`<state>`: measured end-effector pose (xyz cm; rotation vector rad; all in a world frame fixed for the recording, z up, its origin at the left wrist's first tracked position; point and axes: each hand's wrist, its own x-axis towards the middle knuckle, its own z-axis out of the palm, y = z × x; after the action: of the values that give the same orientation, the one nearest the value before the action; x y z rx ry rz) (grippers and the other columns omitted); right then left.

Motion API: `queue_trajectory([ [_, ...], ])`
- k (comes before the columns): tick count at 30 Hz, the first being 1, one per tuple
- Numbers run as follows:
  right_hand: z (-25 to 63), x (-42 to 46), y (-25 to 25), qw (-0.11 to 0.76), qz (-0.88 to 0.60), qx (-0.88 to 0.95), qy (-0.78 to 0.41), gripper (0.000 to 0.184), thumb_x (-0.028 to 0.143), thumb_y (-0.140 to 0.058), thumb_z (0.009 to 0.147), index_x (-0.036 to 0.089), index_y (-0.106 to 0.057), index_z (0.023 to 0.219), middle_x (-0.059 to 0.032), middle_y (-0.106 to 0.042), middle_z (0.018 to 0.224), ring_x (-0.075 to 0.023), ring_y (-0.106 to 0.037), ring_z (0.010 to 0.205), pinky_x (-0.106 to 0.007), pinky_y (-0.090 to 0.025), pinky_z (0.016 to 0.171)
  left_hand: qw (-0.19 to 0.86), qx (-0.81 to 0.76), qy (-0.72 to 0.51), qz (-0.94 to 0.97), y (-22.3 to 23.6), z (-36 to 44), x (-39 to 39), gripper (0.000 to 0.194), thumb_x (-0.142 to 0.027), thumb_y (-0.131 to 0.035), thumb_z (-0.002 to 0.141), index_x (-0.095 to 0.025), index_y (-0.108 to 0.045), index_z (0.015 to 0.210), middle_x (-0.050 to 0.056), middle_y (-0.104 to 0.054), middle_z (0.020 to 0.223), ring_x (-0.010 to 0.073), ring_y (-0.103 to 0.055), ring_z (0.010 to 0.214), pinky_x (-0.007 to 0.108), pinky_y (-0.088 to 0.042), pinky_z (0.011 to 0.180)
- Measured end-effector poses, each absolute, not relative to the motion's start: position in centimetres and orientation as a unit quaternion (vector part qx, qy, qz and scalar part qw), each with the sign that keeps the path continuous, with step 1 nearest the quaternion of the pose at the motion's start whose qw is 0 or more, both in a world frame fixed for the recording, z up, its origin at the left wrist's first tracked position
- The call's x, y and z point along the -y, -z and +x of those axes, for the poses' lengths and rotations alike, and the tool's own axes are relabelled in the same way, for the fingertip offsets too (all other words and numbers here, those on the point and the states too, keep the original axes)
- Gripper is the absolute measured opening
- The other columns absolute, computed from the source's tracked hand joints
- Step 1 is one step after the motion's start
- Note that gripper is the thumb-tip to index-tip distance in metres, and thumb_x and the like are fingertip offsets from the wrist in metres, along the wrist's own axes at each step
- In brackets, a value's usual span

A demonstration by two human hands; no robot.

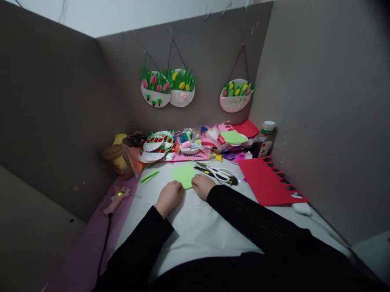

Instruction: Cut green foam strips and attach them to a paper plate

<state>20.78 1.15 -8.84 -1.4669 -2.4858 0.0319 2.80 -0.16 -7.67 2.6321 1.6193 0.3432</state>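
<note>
**Both hands grasp the near edge of a light-green sheet of paper**

Bare left hand (170, 196) and bare right hand (204, 186) of a person in black sleeves are closed on the near corners of a light-green, flat, roughly square sheet of paper (183, 173). Fingers curl over its edge; the thumbs are hidden, so how firm the hold is cannot be told. Most of the sheet lies just beyond the grip, on a white paper table cover (193, 221).

Judging by the 2 matched hands, the step in hand looks like lining up or folding this near edge. A neat result would call for level corners and an even press along the edge between the 2 hands.

Left of the grip and slightly beyond lie narrow light-green paper strips (149, 177). Farther left rests a pink plastic glue gun (117, 200) with a small light glowing. Just beyond the right hand are metal scissors with white handles (212, 169), near enough to snag the sheet if it slid that way. Well to the right lies a large red sheet with a scalloped-looking edge (266, 185). Far beyond the grip, 3 white paper-plate baskets of paper tulips (183, 97) hang on a grey partition (202, 53).
</note>
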Motion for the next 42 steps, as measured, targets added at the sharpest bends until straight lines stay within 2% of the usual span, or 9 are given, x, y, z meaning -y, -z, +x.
queue_trajectory([
  [20, 20.2, -2.0, 9.1, 0.081, -0.575, 0.814, -0.010, 0.028, 0.025, -0.038, 0.085, 0.011, -0.062, 0.092, -0.0138, -0.060, 0.097, -0.0236, -0.049, 0.094, -0.032, -0.033, 0.079, 0.048, -0.594, -0.073, 0.800, 7.2, 3.1, -0.6, 0.027, -0.022, -0.040, 0.080, -0.013, -0.066, 0.082, 0.011, -0.065, 0.082, 0.0170, -0.058, 0.076, 0.025, -0.039, 0.068],
  [31, 20.5, -2.1, 9.2, 0.104, -0.594, 0.797, -0.040, 0.016, 0.024, -0.046, 0.082, 0.015, -0.055, 0.093, -0.0102, -0.059, 0.096, -0.0220, -0.049, 0.092, -0.031, -0.033, 0.076, 0.073, -0.641, -0.049, 0.762, 7.1, 1.5, -0.9, 0.021, -0.029, -0.048, 0.076, -0.017, -0.065, 0.078, 0.007, -0.064, 0.075, 0.0175, -0.057, 0.070, 0.025, -0.036, 0.058],
  [33, 20.6, -2.3, 9.3, 0.109, -0.596, 0.794, -0.058, 0.014, 0.023, -0.048, 0.082, 0.017, -0.054, 0.092, -0.0086, -0.059, 0.096, -0.0211, -0.049, 0.092, -0.030, -0.032, 0.074, 0.078, -0.609, -0.084, 0.785, 7.3, 1.0, -1.2, 0.020, -0.026, -0.050, 0.075, -0.018, -0.066, 0.084, 0.006, -0.062, 0.078, 0.0165, -0.056, 0.071, 0.024, -0.038, 0.061],
  [37, 20.9, -2.6, 9.6, 0.129, -0.586, 0.797, -0.074, 0.013, 0.018, -0.050, 0.081, 0.018, -0.052, 0.093, -0.0062, -0.057, 0.094, -0.0189, -0.047, 0.089, -0.028, -0.030, 0.072, 0.080, -0.451, -0.159, 0.875, 7.9, 0.9, -1.4, 0.029, -0.014, -0.048, 0.077, -0.023, -0.067, 0.096, 0.005, -0.059, 0.091, 0.0149, -0.054, 0.084, 0.024, -0.039, 0.076],
  [42, 21.1, -2.6, 9.9, 0.161, -0.515, 0.840, -0.058, 0.022, 0.007, -0.049, 0.079, 0.019, -0.055, 0.096, -0.0052, -0.054, 0.095, -0.0169, -0.043, 0.091, -0.027, -0.029, 0.075, 0.069, -0.423, -0.121, 0.896, 7.9, 1.2, -1.2, 0.028, -0.018, -0.048, 0.082, -0.029, -0.071, 0.092, 0.005, -0.061, 0.087, 0.0160, -0.053, 0.084, 0.027, -0.038, 0.079],
])
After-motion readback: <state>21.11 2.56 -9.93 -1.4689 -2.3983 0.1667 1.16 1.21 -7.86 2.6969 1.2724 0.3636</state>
